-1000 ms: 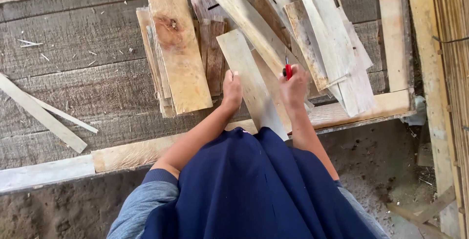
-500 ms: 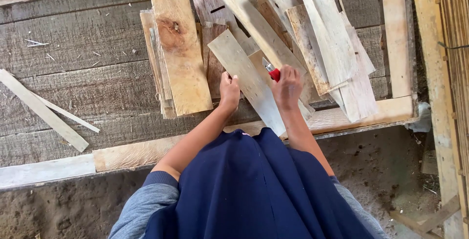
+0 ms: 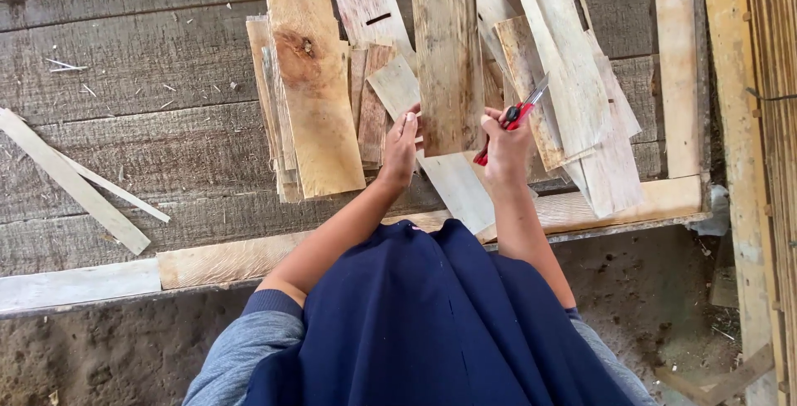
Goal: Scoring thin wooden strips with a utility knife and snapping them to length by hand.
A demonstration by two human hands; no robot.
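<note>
I hold a weathered wooden plank (image 3: 447,49) upright in front of me, lifted off the pile. My left hand (image 3: 401,145) grips its lower left edge. My right hand (image 3: 505,144) steadies its lower right edge while also holding a red utility knife (image 3: 516,114) with the blade pointing up and to the right. Below the plank lies a pale flat board (image 3: 440,157) across the pile.
A stack of wooden slats (image 3: 311,99) lies on the grey plank platform (image 3: 124,66) to the left. More long boards (image 3: 573,90) lean to the right. Two thin strips (image 3: 75,182) lie at far left. Bamboo poles (image 3: 772,124) run along the right edge; dirt ground below.
The plank that lay slanted on the pile has been lifted and turned upright between both hands. My right hand has risen with the knife, blade now pointing upward.
</note>
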